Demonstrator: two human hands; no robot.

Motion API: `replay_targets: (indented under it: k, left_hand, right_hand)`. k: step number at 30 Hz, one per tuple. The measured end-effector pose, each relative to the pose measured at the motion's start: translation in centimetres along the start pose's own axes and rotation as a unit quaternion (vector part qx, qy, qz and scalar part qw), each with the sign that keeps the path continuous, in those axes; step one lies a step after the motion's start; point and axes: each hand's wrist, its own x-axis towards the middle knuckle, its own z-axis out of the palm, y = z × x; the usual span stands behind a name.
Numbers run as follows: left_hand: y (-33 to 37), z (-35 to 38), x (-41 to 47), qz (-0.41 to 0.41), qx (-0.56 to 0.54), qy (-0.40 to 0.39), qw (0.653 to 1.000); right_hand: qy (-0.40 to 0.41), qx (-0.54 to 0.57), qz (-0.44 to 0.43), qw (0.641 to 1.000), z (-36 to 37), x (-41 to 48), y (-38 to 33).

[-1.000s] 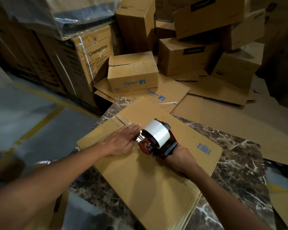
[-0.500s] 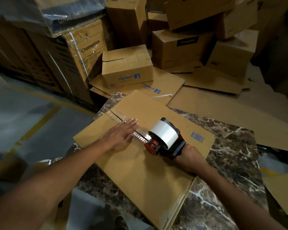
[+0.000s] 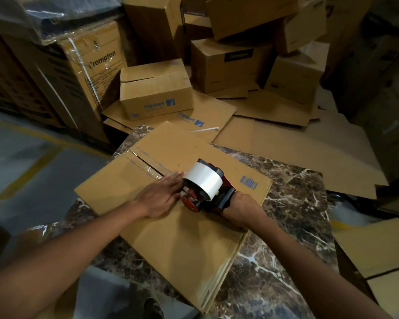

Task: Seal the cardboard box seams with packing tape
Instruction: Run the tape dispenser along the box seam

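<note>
- Head view, centre of the frame: a flattened cardboard box (image 3: 175, 245) lies on a dark marble bench (image 3: 293, 203) with pale veins. It is plain brown, and its near corner overhangs the bench edge at the bottom of the frame.
- A seam (image 3: 136, 156) between two flaps runs on the box's top face from its upper left edge down toward the middle. A glossy strip of clear packing tape (image 3: 153, 172) lies along the seam, creased and catching the light.
- A small blue barcode (image 3: 249, 182) is printed near the box's right edge.
- A red and black tape dispenser (image 3: 194, 202) sits on the box at mid-frame, carrying a broad white roll (image 3: 204, 184). Its front end meets the lower end of the taped strip.
- The left hand (image 3: 161, 199) lies flat on the box, palm down, fingers straight and together. Its fingertips reach up along the tape, just beside the roll.
- The right hand (image 3: 240, 209) is clamped round the dispenser's black handle, fingers curled under it, wrist low over the cardboard.
- Upper middle: a closed Flipkart box (image 3: 156, 88) rests on flat cardboard sheets (image 3: 286, 146), which spread out to the right.
- Upper left: a large Crompton box (image 3: 97, 65), wrapped in clear film.
- Top: more brown boxes (image 3: 228, 65) are piled unevenly.
- Left: grey floor (image 3: 14, 192) with a yellow line.
</note>
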Motion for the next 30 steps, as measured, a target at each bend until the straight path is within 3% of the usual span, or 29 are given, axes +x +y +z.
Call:
replay_targets:
  k: [7, 12, 19, 25, 30]
  left_hand:
    - [0.8, -0.5, 0.1, -0.024, 0.045, -0.046, 0.998]
    - [3.9, 1.4, -0.5, 0.057, 0.072, -0.043, 0.995]
    - [4.0, 1.3, -0.7, 0.041, 0.036, -0.039, 0.998]
    - [4.8, 1.5, -0.8, 0.022, 0.073, -0.046, 0.996]
    - [9.7, 2.3, -0.6, 0.039, 0.054, -0.067, 0.996]
  right_hand:
    - [-0.005, 0.025, 0.040, 0.999, 0.1, -2.6, 3.4]
    - [-0.008, 0.002, 0.054, 0.998, -0.6, -2.5, 2.9]
    - [-0.015, 0.006, 0.057, 0.998, -0.3, -4.3, 5.4]
    - [0.017, 0.030, 0.084, 0.996, 0.4, -6.3, 7.5]
    - [0.041, 0.034, 0.083, 0.995, 0.9, -6.2, 7.3]
